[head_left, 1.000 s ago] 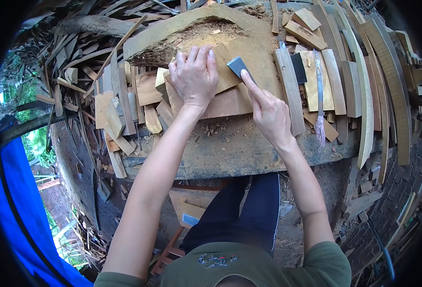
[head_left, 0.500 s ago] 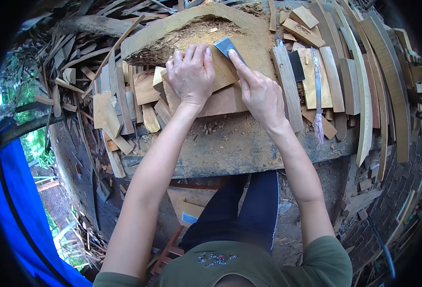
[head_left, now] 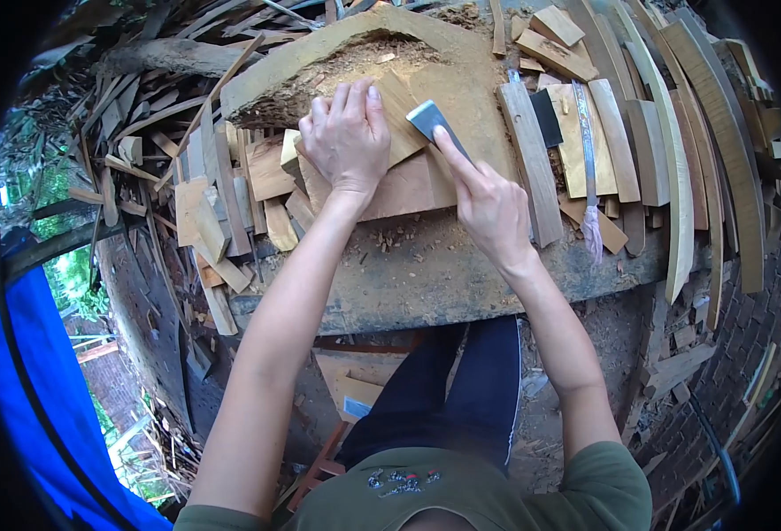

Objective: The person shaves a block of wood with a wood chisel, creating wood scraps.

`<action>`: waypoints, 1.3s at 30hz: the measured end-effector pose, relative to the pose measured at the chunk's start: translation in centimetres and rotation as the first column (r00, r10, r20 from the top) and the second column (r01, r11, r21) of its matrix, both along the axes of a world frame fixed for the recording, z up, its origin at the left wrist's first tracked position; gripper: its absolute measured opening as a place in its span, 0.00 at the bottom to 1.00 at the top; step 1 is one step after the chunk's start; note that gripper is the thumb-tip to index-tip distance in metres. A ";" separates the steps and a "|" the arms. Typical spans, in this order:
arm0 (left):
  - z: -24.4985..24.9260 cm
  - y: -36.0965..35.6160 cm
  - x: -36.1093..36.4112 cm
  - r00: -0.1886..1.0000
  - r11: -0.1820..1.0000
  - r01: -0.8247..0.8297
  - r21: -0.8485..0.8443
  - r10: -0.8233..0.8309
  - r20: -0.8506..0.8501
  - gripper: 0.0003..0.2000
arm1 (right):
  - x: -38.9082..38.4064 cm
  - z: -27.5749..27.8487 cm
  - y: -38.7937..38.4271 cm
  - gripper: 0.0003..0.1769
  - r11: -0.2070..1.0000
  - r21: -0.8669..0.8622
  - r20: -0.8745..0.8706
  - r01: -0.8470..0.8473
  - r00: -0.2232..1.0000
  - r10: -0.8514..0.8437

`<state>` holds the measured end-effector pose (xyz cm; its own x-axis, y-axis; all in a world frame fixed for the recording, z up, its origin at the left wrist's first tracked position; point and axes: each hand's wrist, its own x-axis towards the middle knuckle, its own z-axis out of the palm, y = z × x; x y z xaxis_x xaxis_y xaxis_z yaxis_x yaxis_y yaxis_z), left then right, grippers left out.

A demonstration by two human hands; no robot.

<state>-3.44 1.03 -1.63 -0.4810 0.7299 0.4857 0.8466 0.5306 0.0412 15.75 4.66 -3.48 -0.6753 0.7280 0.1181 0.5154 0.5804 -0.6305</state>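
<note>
My left hand (head_left: 346,146) is closed over a piece of wood (head_left: 401,115), pressing it down on the workbench, its fingers bent over the near left part. In my right hand (head_left: 496,208) is a wide, flat metal chisel (head_left: 434,124), the index finger stretched along the blade. Its bright edge lies close beside the right side of the held wood; the handle end is hidden in my palm. A reddish-brown wooden block (head_left: 403,188) sits just below the piece, in front of my wrists.
A thick, hollowed board (head_left: 271,75) with shavings lies behind my hands. Wood offcuts (head_left: 204,212) pile up on the left. Curved strips (head_left: 727,150) stand on the right, near a long metal tool (head_left: 588,150) with a cloth-wrapped end. The bench's front edge (head_left: 390,310) runs before my legs.
The chisel has slid right and slightly down toward me, off the top of the wood piece to beside it. My left hand stays on the wood.
</note>
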 end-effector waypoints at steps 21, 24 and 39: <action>0.2 0.1 -0.2 1.000 1.000 0.014 0.003 -0.014 0.022 0.11 | -1.2 -0.5 2.4 0.30 0.996 -0.024 -0.143 -0.085 0.986 0.081; -0.2 -0.1 -0.1 1.000 1.000 0.013 0.000 -0.013 0.001 0.12 | -1.7 0.2 2.8 0.30 0.996 -0.007 -0.108 -0.090 0.990 0.089; 0.1 0.0 -0.1 1.000 1.000 0.015 0.010 -0.016 0.022 0.12 | -1.4 0.2 3.7 0.29 0.974 -0.168 -0.197 -0.152 0.973 0.118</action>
<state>-3.49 1.08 -1.54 -0.4802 0.7324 0.4827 0.8536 0.5169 0.0649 14.36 8.38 -3.26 -0.7474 0.6524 0.1252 0.3047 0.5042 -0.8080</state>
